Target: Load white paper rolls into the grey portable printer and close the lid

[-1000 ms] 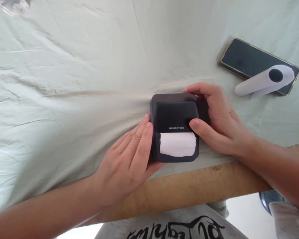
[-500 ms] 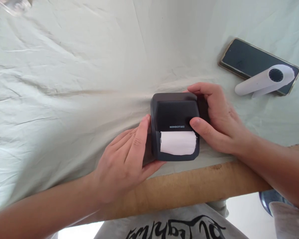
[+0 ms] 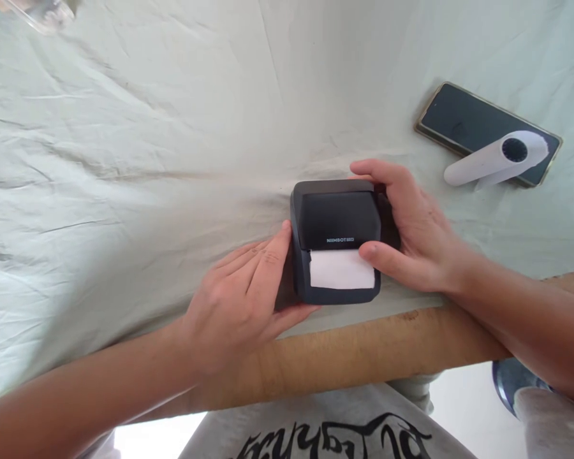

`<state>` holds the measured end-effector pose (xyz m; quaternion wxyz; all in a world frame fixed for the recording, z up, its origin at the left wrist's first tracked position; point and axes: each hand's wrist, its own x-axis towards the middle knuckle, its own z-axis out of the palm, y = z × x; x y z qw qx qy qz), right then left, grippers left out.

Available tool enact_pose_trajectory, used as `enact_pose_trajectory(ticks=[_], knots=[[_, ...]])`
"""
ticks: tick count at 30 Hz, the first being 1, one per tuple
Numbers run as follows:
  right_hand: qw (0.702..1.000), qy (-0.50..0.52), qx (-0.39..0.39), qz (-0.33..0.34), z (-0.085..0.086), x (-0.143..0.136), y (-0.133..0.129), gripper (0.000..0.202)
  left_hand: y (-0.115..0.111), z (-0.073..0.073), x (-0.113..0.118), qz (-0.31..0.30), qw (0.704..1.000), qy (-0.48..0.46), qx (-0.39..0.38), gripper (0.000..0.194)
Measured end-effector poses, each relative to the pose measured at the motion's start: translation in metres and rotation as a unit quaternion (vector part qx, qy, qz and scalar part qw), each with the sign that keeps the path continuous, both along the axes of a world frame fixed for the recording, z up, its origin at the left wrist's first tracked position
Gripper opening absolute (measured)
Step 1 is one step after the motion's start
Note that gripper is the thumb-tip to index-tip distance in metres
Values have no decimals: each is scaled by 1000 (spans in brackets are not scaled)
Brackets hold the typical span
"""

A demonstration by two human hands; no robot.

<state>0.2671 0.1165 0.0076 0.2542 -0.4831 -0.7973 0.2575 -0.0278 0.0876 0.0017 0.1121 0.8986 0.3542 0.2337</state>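
Observation:
A black label printer (image 3: 338,217) marked NIIMBOT sits on the cloth between my hands. White paper (image 3: 342,270) shows in its front part, below the dark lid. My left hand (image 3: 243,296) grips the printer's left side, fingers along the edge and thumb at the near left corner. Around the right side curls my right hand (image 3: 411,229), its thumb on the top near the lid's lower right edge and the paper, its fingers at the far right corner. The undersides of both hands' grip are hidden.
A phone (image 3: 473,121) lies at the upper right, with a white paper roll (image 3: 488,162) resting partly over it. A clear plastic item (image 3: 48,16) is cut off at the upper left. Along the near side runs a wooden table edge (image 3: 363,347); pale wrinkled cloth (image 3: 172,127) covers the table.
My right thumb has slid slightly toward me, down to the paper's edge. The paper's ragged near edge now looks straighter and shorter. The view has shifted slightly.

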Motion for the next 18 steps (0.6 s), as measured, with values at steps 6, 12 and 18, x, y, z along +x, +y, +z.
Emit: enact_pose_trajectory(ticks=[6, 12, 18], knots=[[998, -14, 23, 64, -1, 5, 1, 78, 5, 15, -20, -7, 959, -181, -219, 77], [996, 36, 83, 15, -17, -1, -4, 72, 32, 35, -35, 6, 907, -191, -375, 62], [996, 7, 69, 52, -12, 5, 0, 73, 39, 26, -30, 107, 882, -243, -388, 53]])
